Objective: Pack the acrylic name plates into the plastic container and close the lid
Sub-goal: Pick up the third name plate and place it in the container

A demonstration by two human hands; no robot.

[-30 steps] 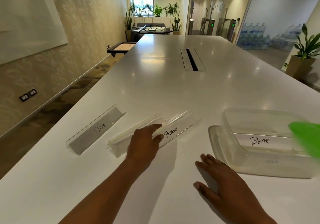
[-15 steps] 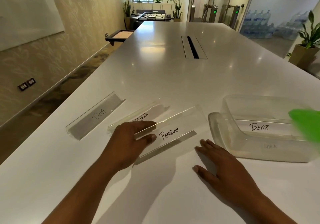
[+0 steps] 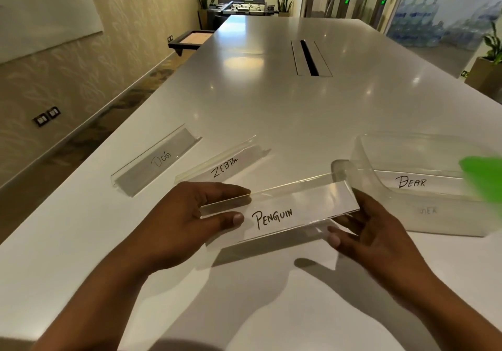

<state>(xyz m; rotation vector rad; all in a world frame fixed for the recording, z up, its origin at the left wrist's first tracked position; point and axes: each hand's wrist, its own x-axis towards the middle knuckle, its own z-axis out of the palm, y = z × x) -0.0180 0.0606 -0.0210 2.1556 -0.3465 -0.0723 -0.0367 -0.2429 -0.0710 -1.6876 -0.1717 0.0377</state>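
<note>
A clear acrylic name plate marked PENGUIN (image 3: 279, 215) is lifted just above the white table. My left hand (image 3: 190, 215) grips its left end and my right hand (image 3: 372, 231) holds its right end. Behind it lie the ZEBRA plate (image 3: 225, 166) and, further left, the DOG plate (image 3: 157, 160), both flat on the table. At the right stands the clear plastic container (image 3: 407, 215), open, with the BEAR plate (image 3: 410, 182) inside. A blurred green thing (image 3: 483, 179) shows at the right edge over the container; I cannot tell whether it is the lid.
The long white table (image 3: 271, 111) runs away from me, with a cable slot (image 3: 309, 57) in its middle. Its left edge drops to the floor along a wall. Plants and a foosball table stand far behind.
My left hand lifted the PENGUIN plate off the ZEBRA plate and brought it toward me and right. My right hand rose from the table and took its right end.
</note>
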